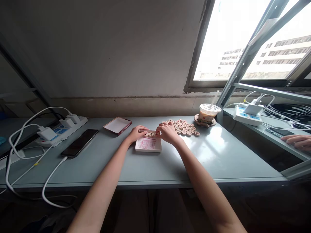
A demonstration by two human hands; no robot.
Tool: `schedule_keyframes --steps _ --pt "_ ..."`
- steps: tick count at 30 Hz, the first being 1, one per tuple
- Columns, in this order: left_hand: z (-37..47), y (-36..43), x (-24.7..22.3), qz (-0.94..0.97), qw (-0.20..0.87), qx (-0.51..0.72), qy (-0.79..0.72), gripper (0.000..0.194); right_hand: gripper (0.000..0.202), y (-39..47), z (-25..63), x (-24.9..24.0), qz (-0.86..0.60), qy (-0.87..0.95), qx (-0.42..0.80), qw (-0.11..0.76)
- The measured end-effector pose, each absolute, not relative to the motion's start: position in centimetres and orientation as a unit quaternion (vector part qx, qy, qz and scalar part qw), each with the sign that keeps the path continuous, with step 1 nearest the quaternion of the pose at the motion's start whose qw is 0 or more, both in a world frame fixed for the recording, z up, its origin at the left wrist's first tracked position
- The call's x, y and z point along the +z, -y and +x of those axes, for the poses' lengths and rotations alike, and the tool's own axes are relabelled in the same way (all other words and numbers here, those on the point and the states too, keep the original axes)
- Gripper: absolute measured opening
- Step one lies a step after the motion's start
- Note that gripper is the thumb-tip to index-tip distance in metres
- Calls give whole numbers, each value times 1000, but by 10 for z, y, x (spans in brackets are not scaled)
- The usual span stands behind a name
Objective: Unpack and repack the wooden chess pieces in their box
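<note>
Open shallow box [148, 150] sits mid-surface [150, 170], in front of the person; pinkish-red line markings on its floor. Short row of round Chinese chess pieces [151, 134] along the far inner side of the box, characters facing up. Left hand [137, 133] at the box's far left corner, fingers bent over the edge, fingertips at the left end of the row. Right hand [167, 132] at the far right corner, fingers curled down at the right end of the row. Cannot tell if either hand actually grips a piece or just touches; fingers cover the contact.

Loose pile of more Chinese chess pieces [184, 132] just right of the box, flat on the surface, partly behind the right hand. Box lid [118, 125], inside up, left of the box and farther back. Black smartphone [80, 143] further left, near a white power strip [60, 131] with plugs and cables. Plastic drink cup [206, 116] with straw stands on a coaster [198, 120], back right. Another person's hand [297, 141] at the right edge, on the adjoining surface; its grip is unclear.
</note>
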State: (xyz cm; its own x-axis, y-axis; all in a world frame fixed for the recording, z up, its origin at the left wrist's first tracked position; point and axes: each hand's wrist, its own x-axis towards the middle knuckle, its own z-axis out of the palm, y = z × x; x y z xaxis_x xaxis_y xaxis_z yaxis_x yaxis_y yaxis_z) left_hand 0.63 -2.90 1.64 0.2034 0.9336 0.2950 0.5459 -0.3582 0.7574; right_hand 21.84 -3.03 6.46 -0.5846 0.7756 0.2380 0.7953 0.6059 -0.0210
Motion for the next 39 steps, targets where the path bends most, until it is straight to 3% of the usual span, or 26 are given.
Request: schedule_keyframes --steps 6,12,18,31,39 --pt "2 28 19 716 243 373 -538 25 17 29 221 65 -443 886 -23 135" --pt "-8 30 23 697 241 387 -553 33 24 15 241 66 -512 830 -36 218" --pt "-11 31 19 703 224 357 -573 35 20 -1 254 45 -591 789 -78 145" --pt "-12 19 8 704 203 371 -571 28 17 1 250 46 -602 780 -51 162" --pt "-2 25 10 670 289 381 -568 35 22 13 242 59 -577 796 -76 169"
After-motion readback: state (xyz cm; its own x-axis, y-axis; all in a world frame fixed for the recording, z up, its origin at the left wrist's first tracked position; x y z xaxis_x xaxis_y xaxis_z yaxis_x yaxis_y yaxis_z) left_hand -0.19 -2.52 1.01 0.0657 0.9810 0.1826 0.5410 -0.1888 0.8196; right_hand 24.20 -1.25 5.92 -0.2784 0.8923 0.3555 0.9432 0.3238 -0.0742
